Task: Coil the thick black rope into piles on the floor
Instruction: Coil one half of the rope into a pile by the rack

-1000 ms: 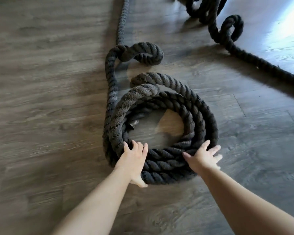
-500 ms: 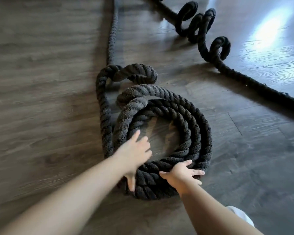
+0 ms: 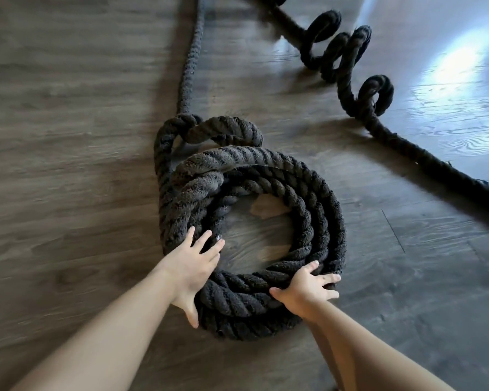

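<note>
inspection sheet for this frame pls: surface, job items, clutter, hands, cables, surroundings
Surface: dark wood-look plank floor, glare patch at upper right.
Job's things: thick black rope; coiled pile of several turns, a small loop at its far edge, a straight run leading away, and a kinked stretch lying uncoiled at upper right.
Clutter: nothing seen.
Hands: left hand laid on the pile's near-left side, fingers spread; right hand on its near-right rim, fingers spread.
Cables: nothing seen.
Surroundings: only floor in view.

Grey-brown wood-grain plank floor [image 3: 68,165], bright glare patch [image 3: 458,63] at upper right.
</note>
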Available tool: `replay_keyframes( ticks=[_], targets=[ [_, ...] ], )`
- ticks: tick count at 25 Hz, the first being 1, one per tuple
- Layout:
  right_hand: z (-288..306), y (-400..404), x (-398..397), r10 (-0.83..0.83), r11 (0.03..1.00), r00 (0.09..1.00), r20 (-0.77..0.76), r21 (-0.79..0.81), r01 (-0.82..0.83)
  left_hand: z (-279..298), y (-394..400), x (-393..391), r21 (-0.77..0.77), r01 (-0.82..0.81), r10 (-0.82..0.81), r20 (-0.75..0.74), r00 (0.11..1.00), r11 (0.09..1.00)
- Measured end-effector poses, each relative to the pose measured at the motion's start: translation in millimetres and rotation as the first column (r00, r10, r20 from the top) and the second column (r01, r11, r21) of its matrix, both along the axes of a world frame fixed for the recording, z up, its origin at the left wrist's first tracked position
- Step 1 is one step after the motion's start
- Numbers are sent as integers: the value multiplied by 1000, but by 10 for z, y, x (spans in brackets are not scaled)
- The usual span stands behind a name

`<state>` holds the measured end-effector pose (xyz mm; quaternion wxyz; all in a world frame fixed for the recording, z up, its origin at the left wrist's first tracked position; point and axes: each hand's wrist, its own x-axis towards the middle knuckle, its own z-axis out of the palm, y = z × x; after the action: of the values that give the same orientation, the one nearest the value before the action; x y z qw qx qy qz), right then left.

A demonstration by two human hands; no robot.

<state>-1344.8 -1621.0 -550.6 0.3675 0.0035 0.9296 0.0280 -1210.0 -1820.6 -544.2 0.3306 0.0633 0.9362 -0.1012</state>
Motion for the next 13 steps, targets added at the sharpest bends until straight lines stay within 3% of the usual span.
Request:
replay_keyframes(
  ticks=[5,13],
  targets=[
    [-22,-102,-786,180,983,984,6,38,-180,-26,271,-417,38,-175,174,23,984,984],
    [-10,-406,-1954,424,905,905,22,20,-425,0,510,-1287,-24,-351,352,41,935,936]
  ],
)
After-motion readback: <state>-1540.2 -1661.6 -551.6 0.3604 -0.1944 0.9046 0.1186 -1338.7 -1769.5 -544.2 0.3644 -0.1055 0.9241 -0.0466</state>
